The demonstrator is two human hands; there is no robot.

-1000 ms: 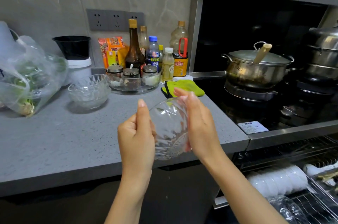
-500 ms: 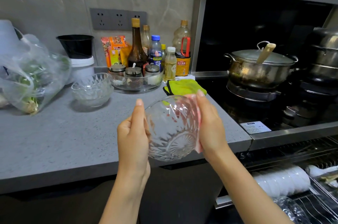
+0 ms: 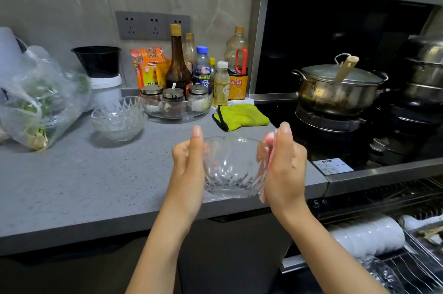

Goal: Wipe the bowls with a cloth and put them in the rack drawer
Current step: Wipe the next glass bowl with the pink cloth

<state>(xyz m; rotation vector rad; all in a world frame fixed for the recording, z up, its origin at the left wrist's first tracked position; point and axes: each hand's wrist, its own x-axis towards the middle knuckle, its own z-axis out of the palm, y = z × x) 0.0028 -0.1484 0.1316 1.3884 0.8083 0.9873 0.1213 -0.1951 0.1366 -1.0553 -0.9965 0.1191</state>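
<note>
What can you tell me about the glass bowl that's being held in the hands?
The glass bowl is clear, with a cut, faceted pattern fanning up from its base and a smooth round rim. It sits roughly upright, rim upward, and looks empty. It is held in the air in front of the grey counter edge. The left hand grips its left side, thumb lying up the wall. The right hand presses a pink cloth against its right side.
</note>
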